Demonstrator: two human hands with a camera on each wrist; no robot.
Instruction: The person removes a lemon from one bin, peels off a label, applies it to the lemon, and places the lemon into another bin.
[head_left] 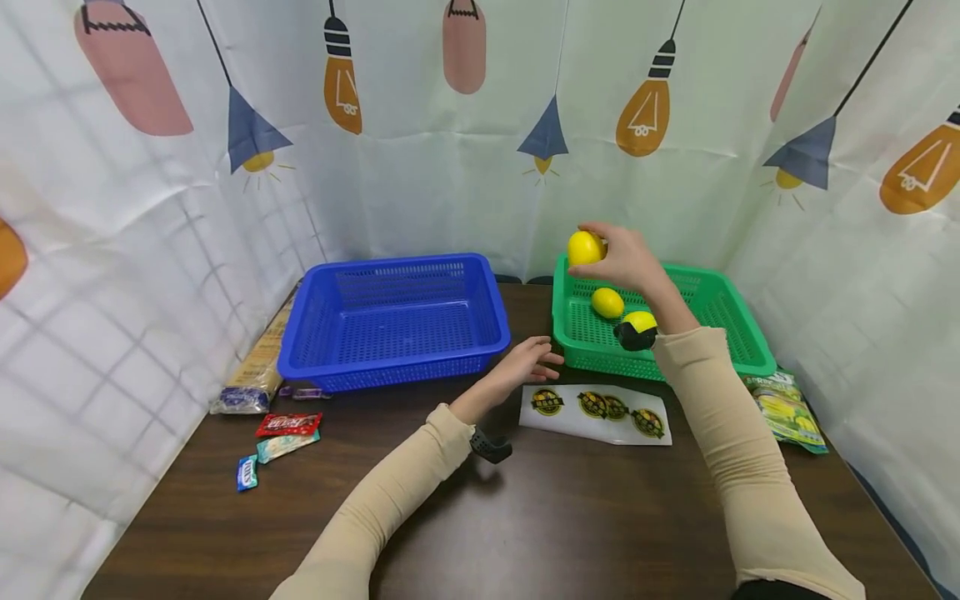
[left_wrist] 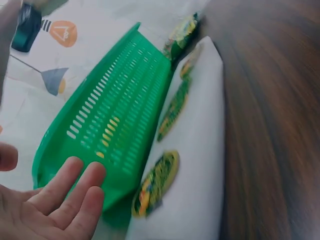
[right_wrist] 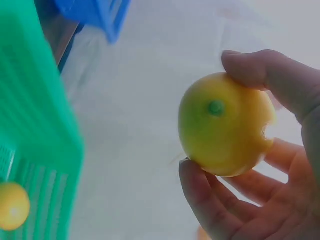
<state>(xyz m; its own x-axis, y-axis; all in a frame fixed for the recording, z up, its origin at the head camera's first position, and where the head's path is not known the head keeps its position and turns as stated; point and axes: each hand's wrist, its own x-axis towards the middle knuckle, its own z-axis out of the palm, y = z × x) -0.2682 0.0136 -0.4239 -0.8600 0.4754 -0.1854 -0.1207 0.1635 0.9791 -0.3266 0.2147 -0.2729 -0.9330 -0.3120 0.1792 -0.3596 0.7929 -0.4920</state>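
My right hand [head_left: 628,260] grips a yellow lemon [head_left: 585,248] above the left back part of the green basket [head_left: 738,333]. In the right wrist view the lemon [right_wrist: 225,125] sits between thumb and fingers, its greenish stem end showing. Two more lemons lie inside the green basket, one lemon [head_left: 607,302] in plain sight and another lemon [head_left: 640,320] partly hidden by the black wrist strap. My left hand [head_left: 525,364] is held with fingers extended between the two baskets, close to the green basket's near left corner, holding nothing.
A blue basket [head_left: 405,363] stands to the left. Before the green basket lies a white sheet with round labels [head_left: 577,425]. Small snack packets, among them a red packet [head_left: 288,424], lie at left beside a long tan bag [head_left: 258,358]. A green bag [head_left: 787,408] is at right.
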